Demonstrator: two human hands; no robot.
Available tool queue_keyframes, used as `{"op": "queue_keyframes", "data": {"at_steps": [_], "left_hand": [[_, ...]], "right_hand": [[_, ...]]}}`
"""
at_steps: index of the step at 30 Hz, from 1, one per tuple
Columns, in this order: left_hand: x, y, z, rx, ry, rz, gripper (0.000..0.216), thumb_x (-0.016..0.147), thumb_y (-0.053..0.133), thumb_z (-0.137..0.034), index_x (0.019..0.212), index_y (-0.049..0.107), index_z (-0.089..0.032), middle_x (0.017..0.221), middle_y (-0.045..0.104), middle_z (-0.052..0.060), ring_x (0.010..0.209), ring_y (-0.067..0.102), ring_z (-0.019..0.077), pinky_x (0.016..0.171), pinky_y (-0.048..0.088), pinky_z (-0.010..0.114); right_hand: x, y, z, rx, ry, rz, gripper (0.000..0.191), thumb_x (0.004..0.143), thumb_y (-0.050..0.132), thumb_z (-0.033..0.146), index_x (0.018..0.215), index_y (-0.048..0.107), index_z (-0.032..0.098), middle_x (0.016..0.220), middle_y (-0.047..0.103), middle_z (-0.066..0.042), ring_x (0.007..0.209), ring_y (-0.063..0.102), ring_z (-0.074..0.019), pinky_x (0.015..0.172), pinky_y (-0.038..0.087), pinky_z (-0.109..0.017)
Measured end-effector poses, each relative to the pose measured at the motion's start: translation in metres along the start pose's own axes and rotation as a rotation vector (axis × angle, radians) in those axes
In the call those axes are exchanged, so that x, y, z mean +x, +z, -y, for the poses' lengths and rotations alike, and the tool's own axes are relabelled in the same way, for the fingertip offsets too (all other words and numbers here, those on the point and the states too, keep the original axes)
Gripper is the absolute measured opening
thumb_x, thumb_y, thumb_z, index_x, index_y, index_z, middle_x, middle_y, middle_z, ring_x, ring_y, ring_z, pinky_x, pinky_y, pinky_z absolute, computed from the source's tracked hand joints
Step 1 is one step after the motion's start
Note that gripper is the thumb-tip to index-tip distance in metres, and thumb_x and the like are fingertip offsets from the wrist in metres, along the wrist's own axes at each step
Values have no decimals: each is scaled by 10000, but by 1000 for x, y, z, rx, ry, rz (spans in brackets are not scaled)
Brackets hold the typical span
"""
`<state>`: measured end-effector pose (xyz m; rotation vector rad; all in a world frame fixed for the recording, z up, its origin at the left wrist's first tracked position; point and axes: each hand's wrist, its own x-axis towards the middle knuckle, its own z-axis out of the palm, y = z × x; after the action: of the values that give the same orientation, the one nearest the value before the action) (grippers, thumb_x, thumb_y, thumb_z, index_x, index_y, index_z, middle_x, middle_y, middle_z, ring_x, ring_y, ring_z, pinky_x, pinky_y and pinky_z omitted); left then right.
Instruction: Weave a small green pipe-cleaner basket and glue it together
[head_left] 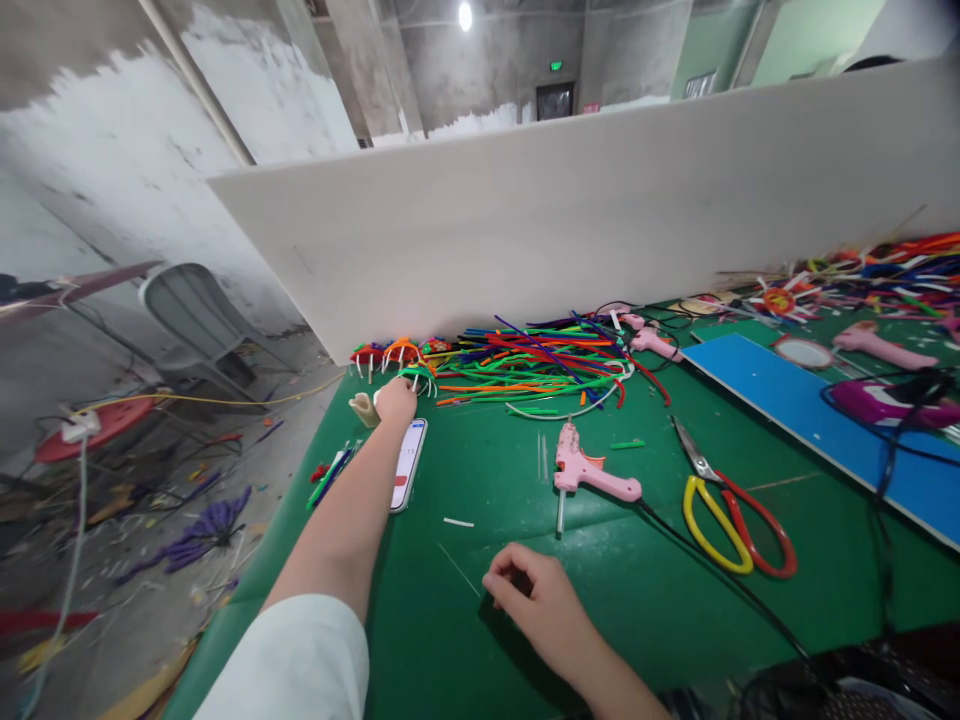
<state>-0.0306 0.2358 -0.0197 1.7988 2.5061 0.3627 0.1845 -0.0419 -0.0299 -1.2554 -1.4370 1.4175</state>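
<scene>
My left hand (395, 400) reaches far forward to the back left of the green table (487, 620). It is closed on a small green and white piece at the end of a row of finished pieces (394, 355). My right hand (536, 600) rests near the front edge with fingers curled in a pinch; what they hold, if anything, is too thin to make out. A phone (409, 463) lies beside my left forearm. A pile of coloured pipe cleaners (536, 365) lies ahead of both hands.
A pink glue gun (589, 470) and red and yellow scissors (731, 515) lie to the right of my hands. A blue board (810, 415), more glue guns (881, 345) and a white partition (600, 200) stand beyond. A grey chair (195, 315) sits off the table's left.
</scene>
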Motion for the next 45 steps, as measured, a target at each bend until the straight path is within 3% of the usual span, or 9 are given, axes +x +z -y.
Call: {"op": "queue_keyframes", "data": {"at_steps": [15, 26, 34, 40, 45], "left_hand": [[-1, -6, 7, -31, -2, 55, 307, 732, 474, -410, 861, 665, -208, 859, 665, 96, 842, 589, 255, 647, 423, 299], [-9, -9, 7, -93, 27, -81, 265, 753, 465, -375, 857, 650, -217, 904, 662, 59, 854, 582, 228, 677, 416, 286], [5, -17, -2, -131, 20, -248, 375, 791, 432, -352, 1130, 461, -196, 945, 641, 76, 906, 564, 227, 748, 411, 326], [19, -22, -2, -112, 90, -223, 229, 767, 456, -277, 910, 615, -192, 920, 650, 72, 892, 571, 223, 758, 413, 306], [24, -30, -2, -80, 162, -235, 254, 769, 439, -280, 897, 641, -196, 916, 656, 68, 886, 572, 219, 772, 408, 305]], "right_hand": [[1, 1, -3, -58, -17, 16, 152, 761, 504, 292, 687, 559, 172, 601, 534, 27, 580, 475, -89, 542, 328, -197], [0, 1, -2, -80, -21, 16, 149, 765, 498, 284, 687, 555, 170, 603, 533, 30, 578, 469, -84, 539, 322, -191], [1, 2, -4, -111, -25, 10, 139, 763, 504, 279, 691, 560, 174, 607, 545, 32, 580, 477, -81, 538, 321, -186], [0, 2, -5, -123, -36, 13, 146, 768, 502, 284, 696, 566, 175, 620, 550, 32, 594, 485, -80, 551, 329, -181], [0, 4, -7, -135, -38, 2, 144, 769, 504, 282, 695, 566, 174, 616, 547, 33, 588, 477, -77, 549, 326, -179]]}}
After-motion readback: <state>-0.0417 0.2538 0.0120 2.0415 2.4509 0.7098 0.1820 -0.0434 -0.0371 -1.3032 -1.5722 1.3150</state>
